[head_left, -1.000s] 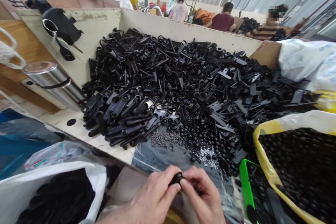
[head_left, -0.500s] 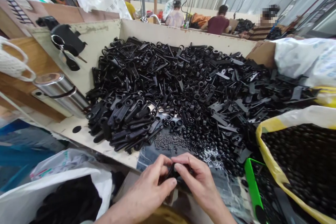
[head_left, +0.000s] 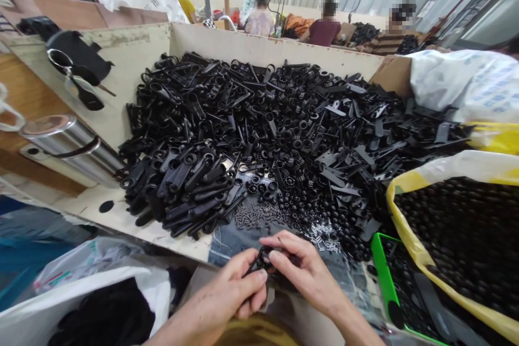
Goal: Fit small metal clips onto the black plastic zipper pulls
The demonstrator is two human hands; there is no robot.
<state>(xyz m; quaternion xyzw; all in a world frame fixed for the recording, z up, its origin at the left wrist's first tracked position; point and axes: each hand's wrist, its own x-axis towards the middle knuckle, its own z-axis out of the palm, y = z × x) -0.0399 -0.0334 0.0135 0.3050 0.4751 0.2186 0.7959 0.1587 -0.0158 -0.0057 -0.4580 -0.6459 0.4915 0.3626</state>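
Note:
My left hand [head_left: 245, 284] is closed around a small black plastic part [head_left: 261, 259] with a ring-shaped end, near the front edge of the bench. Thumb and fingers of my right hand [head_left: 294, 262] press on the same part's ring end from the right; a tiny piece between them is too small to make out. Just beyond my hands lie a heap of small metal screws or springs [head_left: 257, 217] and scattered silvery pins [head_left: 324, 236]. Black handle-like pieces [head_left: 194, 184] are stacked to the left, and round black beads [head_left: 344, 216] lie to the right.
A large pile of mixed black parts [head_left: 243, 102] fills the walled bench. Right stand a green tray [head_left: 383, 267] and a yellow-edged bag [head_left: 399, 200] of black balls. Left are a steel flask [head_left: 77, 146] and a white bag [head_left: 158, 292]. Several people sit beyond the back wall [head_left: 259, 46].
The view has shifted slightly right, so the bench appears further left. My left fingers have curled lower around the black part, and its ring end now shows more.

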